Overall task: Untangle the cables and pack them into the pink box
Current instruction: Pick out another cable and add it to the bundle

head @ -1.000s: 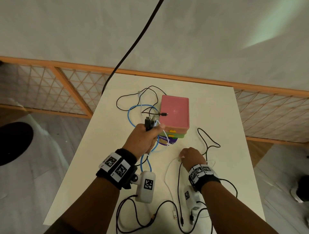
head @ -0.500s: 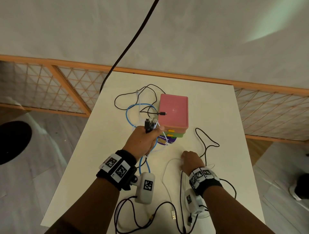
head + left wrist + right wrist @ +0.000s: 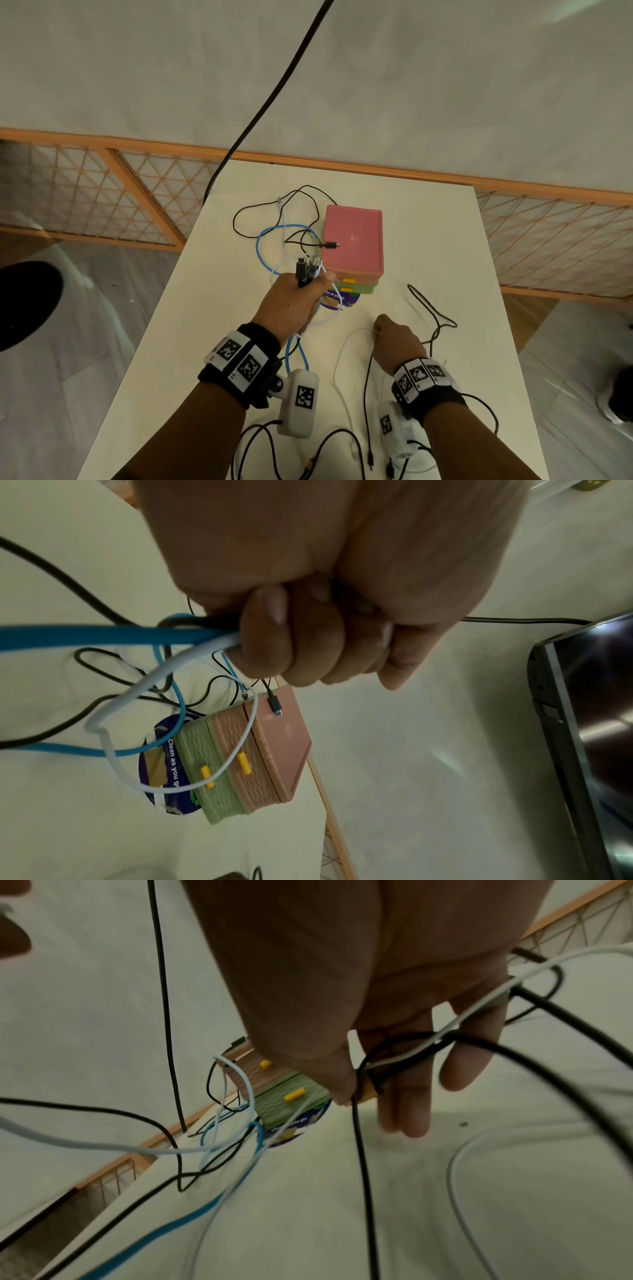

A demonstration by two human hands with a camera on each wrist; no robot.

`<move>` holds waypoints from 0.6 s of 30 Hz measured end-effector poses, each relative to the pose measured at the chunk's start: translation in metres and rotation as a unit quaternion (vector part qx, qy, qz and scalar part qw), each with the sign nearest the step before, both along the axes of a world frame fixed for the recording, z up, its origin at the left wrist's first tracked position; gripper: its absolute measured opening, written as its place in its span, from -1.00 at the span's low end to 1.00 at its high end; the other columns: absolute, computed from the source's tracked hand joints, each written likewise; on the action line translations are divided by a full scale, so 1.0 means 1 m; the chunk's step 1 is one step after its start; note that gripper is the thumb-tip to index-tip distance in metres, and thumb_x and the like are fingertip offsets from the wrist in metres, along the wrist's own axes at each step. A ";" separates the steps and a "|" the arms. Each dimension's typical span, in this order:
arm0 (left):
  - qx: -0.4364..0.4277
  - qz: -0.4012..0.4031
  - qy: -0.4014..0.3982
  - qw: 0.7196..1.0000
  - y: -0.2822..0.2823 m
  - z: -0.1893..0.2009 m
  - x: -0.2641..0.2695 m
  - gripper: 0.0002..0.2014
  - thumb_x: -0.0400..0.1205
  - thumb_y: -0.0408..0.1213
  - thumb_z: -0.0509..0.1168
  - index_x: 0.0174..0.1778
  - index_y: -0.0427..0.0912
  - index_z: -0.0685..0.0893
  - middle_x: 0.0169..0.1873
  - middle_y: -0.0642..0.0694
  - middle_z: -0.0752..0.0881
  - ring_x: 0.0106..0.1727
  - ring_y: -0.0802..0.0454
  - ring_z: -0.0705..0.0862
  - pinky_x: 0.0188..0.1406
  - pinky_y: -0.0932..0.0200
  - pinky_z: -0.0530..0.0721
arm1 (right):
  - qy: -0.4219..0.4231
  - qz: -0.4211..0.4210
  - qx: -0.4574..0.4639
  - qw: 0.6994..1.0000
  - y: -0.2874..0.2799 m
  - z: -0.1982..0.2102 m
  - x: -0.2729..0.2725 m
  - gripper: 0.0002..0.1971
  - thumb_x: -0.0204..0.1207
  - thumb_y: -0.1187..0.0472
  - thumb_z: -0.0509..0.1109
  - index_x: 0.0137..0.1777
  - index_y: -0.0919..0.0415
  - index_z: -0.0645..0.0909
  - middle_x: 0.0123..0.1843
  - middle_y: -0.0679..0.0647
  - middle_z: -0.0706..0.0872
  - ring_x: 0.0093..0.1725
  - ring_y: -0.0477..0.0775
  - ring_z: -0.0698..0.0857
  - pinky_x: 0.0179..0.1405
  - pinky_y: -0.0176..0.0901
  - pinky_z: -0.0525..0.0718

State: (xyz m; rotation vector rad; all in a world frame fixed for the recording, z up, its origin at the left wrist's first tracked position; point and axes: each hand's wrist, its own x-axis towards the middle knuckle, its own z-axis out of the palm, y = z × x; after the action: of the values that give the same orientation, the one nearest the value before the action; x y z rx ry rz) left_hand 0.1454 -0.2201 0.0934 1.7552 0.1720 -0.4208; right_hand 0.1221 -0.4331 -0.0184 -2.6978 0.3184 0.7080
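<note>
Cables [image 3: 310, 270] are being clenched in the left hand [image 3: 291, 305] as anchor while black and white strands [image 3: 411, 1053] are being pinched by the right hand [image 3: 397, 342] for separating.

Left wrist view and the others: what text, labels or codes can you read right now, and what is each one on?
"Clean as you go", white letters on the round blue sticker on the table under the green box; the last word is partly cut off by a white cable.
Square black-and-white marker codes on both wristbands and the wrist cameras: patterns only, no readable words.
Pink box: no text visible.
</note>
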 end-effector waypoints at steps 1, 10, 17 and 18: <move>-0.003 0.001 0.001 1.000 0.000 0.001 0.000 -0.43 0.77 -0.02 0.32 -0.53 -0.11 0.31 -0.62 -0.09 0.28 -0.67 0.04 0.22 -0.65 0.29 0.30 | -0.024 -0.009 0.019 0.999 -0.001 0.000 -0.001 -0.81 0.65 0.23 0.18 0.22 0.07 0.48 0.05 0.17 0.73 -0.08 0.23 0.69 -0.07 0.01 0.67; -0.026 0.001 0.004 1.000 -0.004 0.009 0.001 -0.45 0.77 -0.06 0.33 -0.53 -0.05 0.33 -0.62 -0.08 0.28 -0.65 0.04 0.20 -0.66 0.28 0.26 | -0.083 -0.049 0.216 0.972 -0.010 0.021 -0.005 -0.25 0.69 0.34 0.25 0.78 -0.01 0.00 0.32 0.13 0.27 0.23 0.20 0.59 0.44 0.02 0.56; -0.033 -0.002 0.006 0.999 -0.007 0.014 0.002 -0.45 0.76 -0.05 0.35 -0.54 -0.06 0.34 -0.61 -0.07 0.27 -0.65 0.04 0.18 -0.66 0.28 0.25 | -0.056 0.013 0.256 0.965 -0.015 0.058 0.002 -0.18 0.63 0.56 0.19 0.72 -0.22 0.16 0.20 0.10 0.40 0.31 0.05 0.69 0.03 0.10 0.87; -0.037 -0.003 0.008 0.999 -0.008 0.015 0.002 -0.46 0.76 -0.05 0.35 -0.52 -0.06 0.33 -0.60 -0.08 0.26 -0.64 0.04 0.17 -0.65 0.28 0.24 | -0.065 -0.003 0.257 0.964 -0.015 0.062 0.003 -0.22 0.62 0.56 0.23 0.65 -0.26 0.31 0.14 0.12 0.46 0.21 0.06 0.75 -0.09 0.11 0.89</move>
State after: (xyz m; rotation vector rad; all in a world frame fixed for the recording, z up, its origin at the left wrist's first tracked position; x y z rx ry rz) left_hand 0.1476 -0.2280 0.1086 1.6815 0.1607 -0.4396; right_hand 0.1251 -0.4477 0.0431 -2.2308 0.0908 0.5187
